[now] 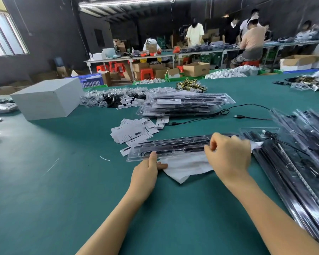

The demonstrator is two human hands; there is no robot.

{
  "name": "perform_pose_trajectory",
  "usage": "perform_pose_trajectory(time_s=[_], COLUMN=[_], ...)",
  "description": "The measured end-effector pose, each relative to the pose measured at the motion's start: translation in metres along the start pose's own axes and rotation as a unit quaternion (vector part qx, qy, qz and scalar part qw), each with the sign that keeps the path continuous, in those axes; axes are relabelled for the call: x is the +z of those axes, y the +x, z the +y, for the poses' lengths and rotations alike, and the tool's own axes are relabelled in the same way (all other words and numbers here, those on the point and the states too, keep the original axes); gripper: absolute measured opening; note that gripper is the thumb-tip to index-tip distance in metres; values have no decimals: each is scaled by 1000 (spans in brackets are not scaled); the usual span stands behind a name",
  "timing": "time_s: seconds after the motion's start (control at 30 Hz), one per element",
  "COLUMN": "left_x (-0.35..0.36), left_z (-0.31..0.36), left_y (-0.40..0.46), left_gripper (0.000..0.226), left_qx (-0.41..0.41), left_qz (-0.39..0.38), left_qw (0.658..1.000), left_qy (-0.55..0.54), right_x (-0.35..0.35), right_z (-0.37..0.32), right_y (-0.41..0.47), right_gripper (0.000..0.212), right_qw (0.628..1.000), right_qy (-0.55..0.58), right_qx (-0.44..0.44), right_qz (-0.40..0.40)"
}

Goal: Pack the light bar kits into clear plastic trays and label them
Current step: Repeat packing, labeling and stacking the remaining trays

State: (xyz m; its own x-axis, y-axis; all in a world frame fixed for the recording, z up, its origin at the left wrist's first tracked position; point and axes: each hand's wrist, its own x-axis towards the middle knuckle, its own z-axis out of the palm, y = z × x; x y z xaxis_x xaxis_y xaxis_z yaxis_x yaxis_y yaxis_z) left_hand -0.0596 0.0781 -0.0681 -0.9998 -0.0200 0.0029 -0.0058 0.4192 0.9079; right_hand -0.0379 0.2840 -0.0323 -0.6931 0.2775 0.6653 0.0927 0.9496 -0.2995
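The tray [166,150] lies flat on the green table [63,181] just in front of the person, dark light bar parts seated in its pockets, a white sheet [184,166] tucked under its near edge. The left hand [145,172] pins the tray's near left edge, thumb on the plastic, fingers resting on the sheet. The right hand [228,155] is curled over the tray's right part; what its fingertips pinch is hidden, so I cannot tell.

The step looks like closing or papering this tray. It goes best with the left thumb holding firm so the tray does not skate, and the sheet kept square to the long edge.

Loose labels [134,131] lie just beyond, a stack [184,105] of packed trays farther back, more trays [302,153] to the right.
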Motion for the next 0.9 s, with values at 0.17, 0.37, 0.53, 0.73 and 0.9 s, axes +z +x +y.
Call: perform_pose_trajectory(time_s=[0.17,0.37,0.53,0.73,0.9], left_x=[0,-1,-5,-6,3], left_z=[2,3,2,1,1], left_y=[0,-2,-9,-24,-32], left_gripper=[59,57,40,53,75], left_qx=[0,-5,78,265,319], left_qz=[8,3,-20,-18,-76], left_qw=[1000,1000,988,865,856], left_qy=[10,-9,135,425,399], right_x=[9,15,24,41,42], right_z=[3,6,4,6,8], right_y=[0,-5,-6,-6,-6], right_gripper=[31,44,40,37,36], right_qw=[983,961,968,960,953], right_qy=[56,64,87,64,84], right_qx=[-105,-153,-136,-126,-122], right_qz=[-143,-222,-189,-242,-265])
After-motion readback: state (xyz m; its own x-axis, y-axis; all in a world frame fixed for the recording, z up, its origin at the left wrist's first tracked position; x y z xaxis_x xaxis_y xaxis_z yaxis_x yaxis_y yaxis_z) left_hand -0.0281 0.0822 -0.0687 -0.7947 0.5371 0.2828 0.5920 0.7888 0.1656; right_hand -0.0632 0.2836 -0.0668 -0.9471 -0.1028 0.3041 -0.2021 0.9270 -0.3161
